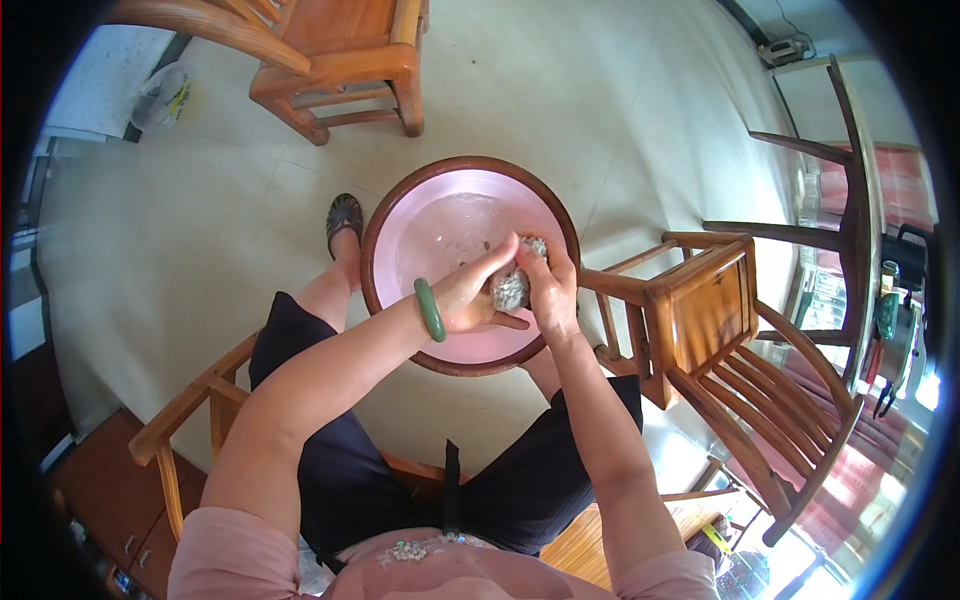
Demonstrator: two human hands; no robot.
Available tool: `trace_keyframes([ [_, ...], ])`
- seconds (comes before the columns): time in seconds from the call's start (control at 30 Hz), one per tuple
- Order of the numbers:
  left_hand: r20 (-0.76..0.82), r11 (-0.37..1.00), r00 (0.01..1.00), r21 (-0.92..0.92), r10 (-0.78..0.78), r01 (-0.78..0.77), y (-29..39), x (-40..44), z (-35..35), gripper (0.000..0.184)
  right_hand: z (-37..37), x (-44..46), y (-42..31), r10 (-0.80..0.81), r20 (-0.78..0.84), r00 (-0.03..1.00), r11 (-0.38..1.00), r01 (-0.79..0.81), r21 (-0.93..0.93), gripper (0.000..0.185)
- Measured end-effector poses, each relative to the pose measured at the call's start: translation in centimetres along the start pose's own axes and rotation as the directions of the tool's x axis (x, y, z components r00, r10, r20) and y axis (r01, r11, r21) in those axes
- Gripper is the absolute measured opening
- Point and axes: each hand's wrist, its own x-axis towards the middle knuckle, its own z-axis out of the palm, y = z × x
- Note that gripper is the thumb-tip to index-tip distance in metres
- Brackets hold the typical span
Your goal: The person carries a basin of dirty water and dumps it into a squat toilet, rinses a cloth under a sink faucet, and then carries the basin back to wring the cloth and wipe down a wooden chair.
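My left hand [472,298], with a green bangle [429,310] at its wrist, cups a wet-looking grey-and-white shaggy wad [511,291] from the left. From the other side my right hand [552,286] presses its fingers onto the same wad. What exactly it is I cannot tell. Both hands are above the right part of a round basin [571,228] with a brown rim and pink inside. Clear water stands in the basin, and small dark bits show in it.
A wooden chair [712,330] stands close on the basin's right. Another wooden chair [340,60] is beyond it at the upper left. A clear plastic bag [160,97] sits near the left wall. My sandalled foot [344,222] rests left of the basin on the pale floor.
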Motion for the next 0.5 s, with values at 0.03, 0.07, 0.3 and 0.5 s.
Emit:
trace_keyframes([
  [0.03,0.027,0.996,0.997,0.062,0.070,-0.072,-0.2,0.0,0.1,0.050,-0.1,-0.3,-0.3,0.001,0.000,1.000,1.000,-0.001,0.001,0.022],
  [0.07,0.051,0.995,0.995,0.052,0.087,-0.090,-0.2,-0.2,0.1,0.050,-0.2,-0.6,-0.4,-0.057,0.068,0.996,0.995,0.062,-0.075,0.023],
  [0.3,0.311,0.986,0.948,0.165,-0.064,0.013,-1.1,0.1,-1.9,0.042,0.0,-1.8,-2.4,-0.077,0.308,0.948,0.991,0.040,0.125,0.024],
  [0.5,0.187,0.954,0.979,0.300,-0.080,0.020,-1.6,0.2,-1.2,0.014,-0.5,-1.8,-1.7,-0.082,0.463,0.883,0.987,0.008,0.159,0.020],
])
